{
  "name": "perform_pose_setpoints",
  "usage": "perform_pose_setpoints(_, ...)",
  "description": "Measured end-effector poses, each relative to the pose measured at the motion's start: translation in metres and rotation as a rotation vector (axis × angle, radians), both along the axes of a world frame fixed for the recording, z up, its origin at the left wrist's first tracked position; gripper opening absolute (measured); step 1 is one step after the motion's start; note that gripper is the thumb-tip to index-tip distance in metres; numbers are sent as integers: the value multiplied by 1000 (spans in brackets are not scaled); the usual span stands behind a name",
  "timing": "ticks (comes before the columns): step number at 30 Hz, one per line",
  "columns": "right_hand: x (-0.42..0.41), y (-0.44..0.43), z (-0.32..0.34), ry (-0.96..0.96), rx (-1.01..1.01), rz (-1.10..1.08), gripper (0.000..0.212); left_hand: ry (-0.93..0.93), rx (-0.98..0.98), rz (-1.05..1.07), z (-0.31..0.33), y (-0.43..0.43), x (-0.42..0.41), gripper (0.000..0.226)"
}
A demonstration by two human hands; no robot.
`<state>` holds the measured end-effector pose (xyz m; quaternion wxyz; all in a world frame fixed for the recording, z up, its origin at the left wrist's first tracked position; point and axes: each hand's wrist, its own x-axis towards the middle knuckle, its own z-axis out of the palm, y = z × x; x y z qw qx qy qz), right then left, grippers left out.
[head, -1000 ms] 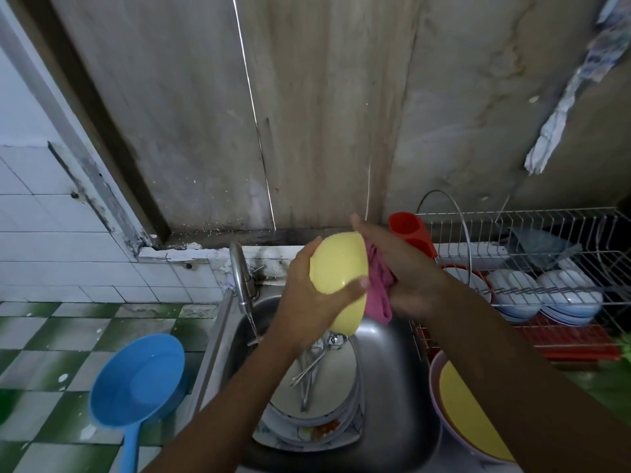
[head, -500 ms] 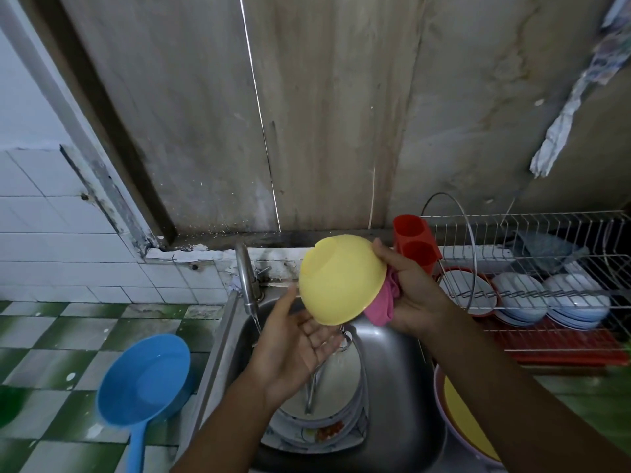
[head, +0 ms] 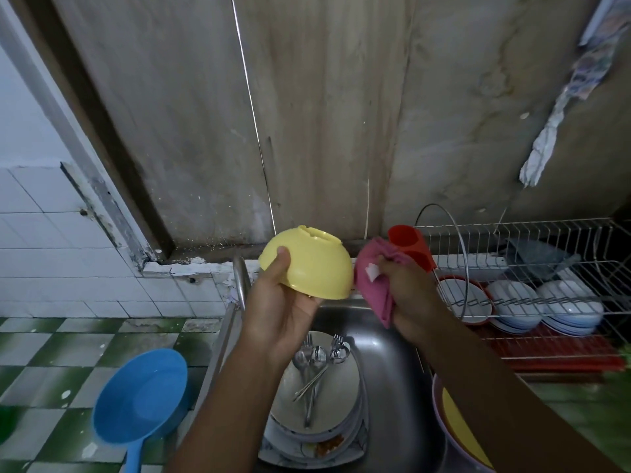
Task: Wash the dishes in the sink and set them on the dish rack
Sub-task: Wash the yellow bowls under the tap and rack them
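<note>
My left hand (head: 280, 302) holds a yellow bowl (head: 309, 266) upside down above the steel sink (head: 392, 363), thumb on its outer wall. Just right of the bowl, my right hand (head: 408, 295) grips a pink cloth (head: 372, 288); whether the cloth touches the bowl I cannot tell. In the sink lies a stack of dirty plates (head: 321, 435) with forks and spoons (head: 317, 367) on top. The wire dish rack (head: 532, 268) stands at the right with white bowls (head: 512, 302) in it and a red cup (head: 409, 245) at its left end.
A curved tap (head: 240, 281) rises at the sink's back left. A blue ladle (head: 140, 401) lies on the green checked counter at the left. A basin holding a yellow dish (head: 464, 435) sits right of the sink. A rag (head: 560, 107) hangs on the wall.
The bowl passed from my right hand into my left, which now holds it base up. My right hand drew off to the right with the cloth.
</note>
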<state>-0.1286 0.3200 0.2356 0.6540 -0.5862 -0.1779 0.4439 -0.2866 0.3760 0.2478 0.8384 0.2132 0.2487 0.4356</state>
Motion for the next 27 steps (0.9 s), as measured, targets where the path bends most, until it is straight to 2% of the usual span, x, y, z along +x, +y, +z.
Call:
perform_pose_setpoints(4,-66,7,6,-542,90,-4,29,198,86,157,-7,-12,23,38)
perform_pose_setpoints(6,-97,5,6,-717,145,-63,34,285,131,202,-10,-11,23,38)
perform_pose_setpoints(8,-98,12,5,-826,116,-88,38,284,106,203,-12,-11,19,39)
perform_pose_setpoints(9,-86,18,3,-811,97,-76,39,244,75,178,-11,-14,19,39)
perform_pose_setpoints(12,-58,33,3,-521,19,-141,34,202,54,224,-7,-20,21,36)
perform_pose_setpoints(13,-65,29,4,-496,39,-137,36,208,92,246,-7,-19,22,34)
perform_pose_setpoints(16,-94,18,6,-620,181,-90,42,237,154,296,-2,-13,23,27)
perform_pose_setpoints(17,-89,22,4,-603,193,-120,41,235,149,286,-1,-13,24,27)
perform_pose_setpoints(21,-49,45,8,-305,46,-266,32,223,193,215,3,-18,29,20)
perform_pose_setpoints(24,-75,26,5,-390,138,-255,42,269,280,216,4,-14,32,24)
perform_pose_setpoints(25,-77,24,2,-389,158,-277,41,265,286,195,3,-12,31,27)
perform_pose_setpoints(27,-60,31,3,-307,69,-253,30,241,281,122,1,-10,24,32)
